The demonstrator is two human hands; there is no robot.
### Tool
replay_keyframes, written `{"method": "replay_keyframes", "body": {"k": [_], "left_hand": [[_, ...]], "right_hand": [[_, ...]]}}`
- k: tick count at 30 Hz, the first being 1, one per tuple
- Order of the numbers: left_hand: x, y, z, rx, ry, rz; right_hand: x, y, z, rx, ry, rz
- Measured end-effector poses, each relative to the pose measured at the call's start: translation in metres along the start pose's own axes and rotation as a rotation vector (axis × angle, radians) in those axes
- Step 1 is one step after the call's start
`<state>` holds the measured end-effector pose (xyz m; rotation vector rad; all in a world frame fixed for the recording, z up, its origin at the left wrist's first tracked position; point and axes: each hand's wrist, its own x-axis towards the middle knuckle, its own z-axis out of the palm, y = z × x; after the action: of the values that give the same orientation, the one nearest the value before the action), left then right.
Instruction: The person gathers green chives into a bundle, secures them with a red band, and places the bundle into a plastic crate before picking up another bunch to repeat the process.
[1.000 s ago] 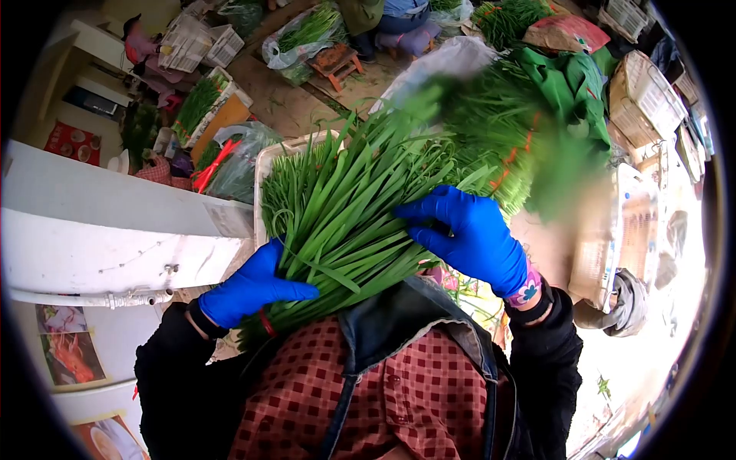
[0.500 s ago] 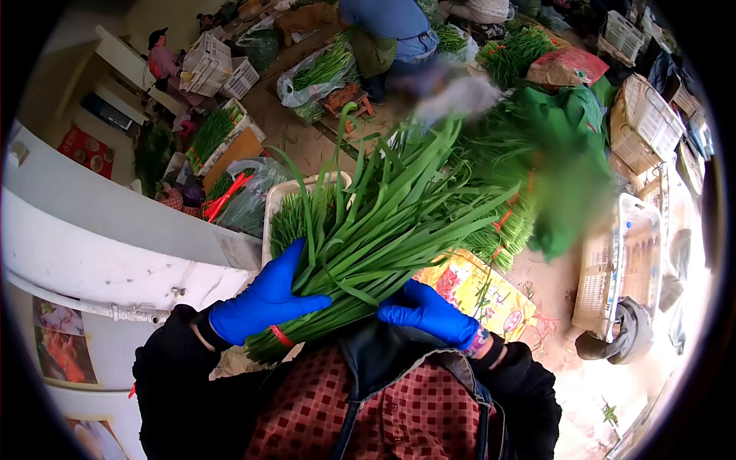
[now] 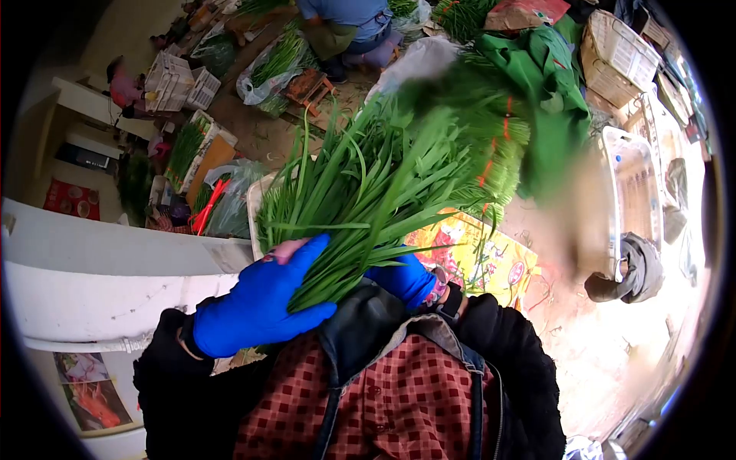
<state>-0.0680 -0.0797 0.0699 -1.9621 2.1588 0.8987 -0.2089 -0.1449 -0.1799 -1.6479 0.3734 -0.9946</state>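
A big bunch of garlic chives (image 3: pixel 368 192) fans out in front of my chest, leaves pointing away from me. My left hand (image 3: pixel 261 303), in a blue glove, is wrapped round its lower left side, the thumb along the near edge; a bit of bare finger shows past the glove. My right hand (image 3: pixel 402 277), also blue-gloved, is closed against the lower right side, its fingertips hidden by leaves. The stem ends are out of sight behind my left hand. Just beyond the bunch stands a pale crate (image 3: pixel 255 215), mostly covered by leaves.
Chive bundles with red ties (image 3: pixel 498 153) lie beyond, beside a green cloth (image 3: pixel 544 100). A yellow printed sheet (image 3: pixel 491 264) lies on the floor. White crates (image 3: pixel 632 192) stand at right, a low white wall (image 3: pixel 115 261) at left. Another person (image 3: pixel 349 23) bends over at the back.
My left hand has shifted over the stem end, and the red band there is now hidden. My right hand has slid further under the leaves. The view has turned slightly.
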Motion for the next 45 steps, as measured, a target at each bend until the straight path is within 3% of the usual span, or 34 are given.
{"method": "replay_keyframes", "body": {"k": [2,3,4,6,7,8,9,10,11,12,14,15,16,18,19,20,22,23,24,26,28,30,31,33,36,37,41,43,44,45], "left_hand": [[-0.011,-0.021,-0.002,0.010,0.347,0.173],[-0.016,-0.040,0.005,-0.078,0.567,0.091],[-0.012,-0.059,0.019,-0.383,0.704,-0.024],[-0.006,-0.128,0.060,-1.252,0.403,-0.306],[-0.001,-0.163,0.095,-1.341,0.279,-0.453],[0.001,-0.186,0.115,-1.412,0.147,-0.591],[0.000,-0.171,0.117,-1.260,0.052,-0.378],[0.002,-0.161,0.118,-1.269,0.046,-0.386],[0.002,-0.148,0.114,-1.449,-0.020,-0.490],[0.005,-0.138,0.108,-1.624,-0.082,-0.586],[0.004,-0.123,0.088,-1.478,-0.065,-0.566],[0.003,-0.116,0.078,-1.175,-0.039,-0.438],[-0.001,-0.104,0.067,-0.875,-0.019,-0.320],[-0.013,-0.073,0.030,-0.896,-0.003,-0.371],[-0.025,-0.071,0.015,-0.830,-0.008,-0.345],[-0.035,-0.074,0.002,-0.760,-0.013,-0.318],[-0.042,-0.091,-0.032,-0.763,0.237,-0.072],[-0.057,-0.130,-0.032,-1.067,0.399,-0.042],[-0.065,-0.170,-0.024,-1.363,0.427,0.054],[-0.064,-0.202,0.017,-1.545,0.344,-0.084],[-0.079,-0.268,0.093,-1.770,0.123,-0.265],[-0.074,-0.231,0.125,-1.433,0.199,-0.631],[-0.069,-0.230,0.136,-1.447,0.198,-0.630],[-0.059,-0.234,0.149,-1.715,0.029,-0.231],[-0.036,-0.219,0.127,-1.775,-0.109,-0.189],[-0.021,-0.192,0.107,-1.339,0.004,-0.494],[-0.003,-0.191,0.105,-1.419,0.082,-0.429],[-0.003,-0.186,0.099,-1.489,0.095,-0.411],[-0.004,-0.187,0.098,-1.558,0.111,-0.396],[-0.006,-0.189,0.098,-1.570,0.116,-0.428]], "right_hand": [[-0.006,0.013,0.003,-0.211,-0.036,0.095],[-0.002,0.006,-0.001,0.160,-0.008,0.147],[-0.002,0.004,-0.003,0.171,0.009,0.154],[-0.005,0.000,-0.015,0.309,-0.111,0.236],[0.002,-0.022,-0.033,-0.096,-0.140,-0.084],[0.000,-0.017,-0.027,-0.098,-0.133,-0.087],[-0.004,-0.008,-0.020,0.244,-0.049,0.162],[-0.011,-0.002,-0.013,0.599,0.023,0.424],[-0.006,-0.011,-0.018,1.158,0.179,0.666],[-0.007,-0.013,-0.017,1.159,0.166,0.679],[-0.010,-0.013,-0.017,0.573,0.131,0.582],[-0.012,0.014,-0.018,1.430,0.127,0.729],[-0.008,0.011,-0.022,1.436,0.123,0.733],[0.000,-0.001,-0.028,-0.026,-0.267,0.438],[-0.011,0.011,-0.011,0.694,0.118,0.232],[-0.013,0.014,-0.012,0.643,0.070,0.230],[-0.006,0.014,-0.014,0.560,-0.005,0.250],[-0.005,0.015,-0.012,0.548,-0.021,0.247],[-0.004,0.016,-0.012,0.549,-0.037,0.245],[-0.001,0.018,-0.011,0.547,-0.060,0.236],[-0.001,0.018,-0.010,0.546,-0.086,0.232],[0.001,0.020,-0.011,0.542,-0.094,0.235],[0.001,0.019,-0.011,0.541,-0.105,0.246],[0.003,0.020,-0.012,0.550,-0.116,0.254],[0.008,0.026,-0.017,0.546,-0.139,0.246],[0.009,0.029,-0.017,0.531,-0.152,0.231],[0.008,0.041,-0.029,0.414,-0.219,0.128],[-0.003,0.038,-0.045,0.038,-0.221,0.066],[-0.009,0.032,-0.052,0.038,-0.218,0.066],[-0.013,0.024,-0.060,0.266,-0.066,0.102]]}}
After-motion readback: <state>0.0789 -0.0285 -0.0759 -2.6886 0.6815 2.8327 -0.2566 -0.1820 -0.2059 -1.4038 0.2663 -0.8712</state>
